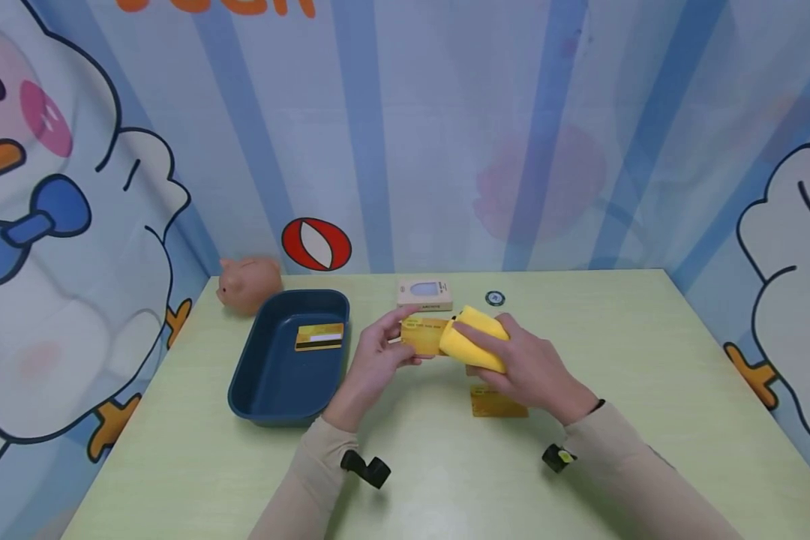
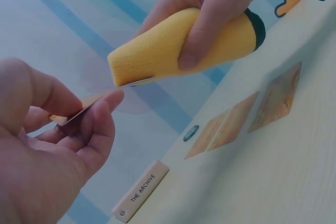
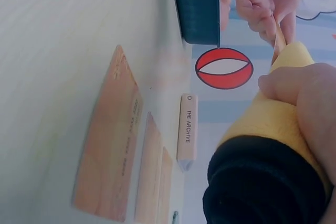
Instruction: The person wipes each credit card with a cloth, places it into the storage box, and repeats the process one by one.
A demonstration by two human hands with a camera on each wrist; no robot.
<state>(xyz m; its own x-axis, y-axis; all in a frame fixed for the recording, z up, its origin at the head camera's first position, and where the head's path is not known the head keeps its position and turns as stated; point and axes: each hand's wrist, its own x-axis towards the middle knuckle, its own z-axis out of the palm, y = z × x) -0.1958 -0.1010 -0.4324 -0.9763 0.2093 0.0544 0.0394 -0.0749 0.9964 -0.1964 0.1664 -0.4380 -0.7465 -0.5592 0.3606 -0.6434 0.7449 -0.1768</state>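
Pinching a gold bank card (image 1: 420, 335) in the left hand (image 1: 376, 351) above the table (image 1: 648, 345), lengthwise toward a yellow tapered tool (image 1: 471, 341) gripped in the right hand (image 1: 536, 367). Revealing the tool's black end (image 3: 262, 179), away from the card, only in wrist views.

Left hand (image 2: 52, 156) pinches card (image 2: 91, 100); right hand (image 2: 215, 3) grips yellow object (image 2: 149, 51).

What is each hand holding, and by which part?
The left hand pinches a gold card by its left end; the right hand grips a black-ended yellow object around its middle.
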